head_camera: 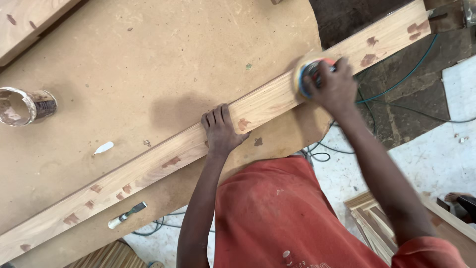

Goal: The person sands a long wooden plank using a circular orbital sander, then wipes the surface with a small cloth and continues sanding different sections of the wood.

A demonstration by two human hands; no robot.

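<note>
A long pale wooden plank [163,159] with brown filler patches lies diagonally across a tan hardboard tabletop [148,59]. My left hand [220,130] presses flat on the plank near its middle, fingers over the far edge. My right hand [333,85] grips a round sander [308,72] with a yellow pad and red and blue body, held against the plank further up to the right. The sander's disc looks blurred.
An open tin with dried filler [25,105] stands at the left. A putty knife [127,215] lies near the table's front edge, a white scrap [103,147] beside the plank. Cables [396,82] trail over the floor; stacked wood frames [377,223] lie lower right. Another board [25,22] sits top left.
</note>
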